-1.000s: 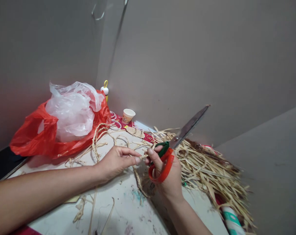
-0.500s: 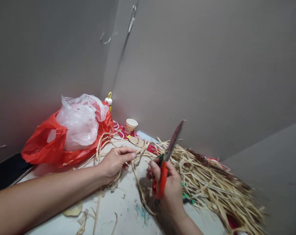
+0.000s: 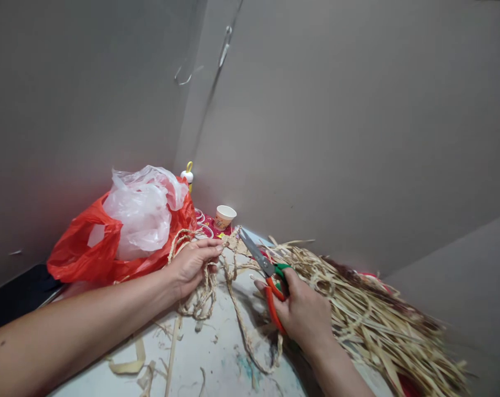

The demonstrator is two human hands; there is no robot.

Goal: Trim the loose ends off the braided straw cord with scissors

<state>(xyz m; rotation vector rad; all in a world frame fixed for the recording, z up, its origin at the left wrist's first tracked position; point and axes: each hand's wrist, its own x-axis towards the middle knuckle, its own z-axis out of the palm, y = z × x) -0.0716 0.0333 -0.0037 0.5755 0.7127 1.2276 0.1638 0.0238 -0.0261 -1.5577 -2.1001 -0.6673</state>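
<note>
My left hand [image 3: 195, 264] is closed, its thumb and fingertips pinching a twisted straw cord [image 3: 242, 320]. More of the cord hangs in loops below and behind this hand, and a length droops to the tabletop on the right. In my right hand [image 3: 303, 309] is a pair of scissors [image 3: 263, 263] with one orange and one green handle. The blades point up and left toward the cord near my left fingertips. Whether the tips touch the cord I cannot tell.
A red plastic bag [image 3: 84, 242] with a white plastic bag [image 3: 140, 215] in it stands at the left. Behind is a paper cup [image 3: 225, 218]. A heap of dry straw strips [image 3: 365, 309] covers the right side. Scraps lie on the white table [image 3: 220, 366]; grey walls stand close behind.
The scissors have swung from pointing up and right to pointing up and left, toward the cord. My right hand has turned with them. My left hand still pinches the cord.
</note>
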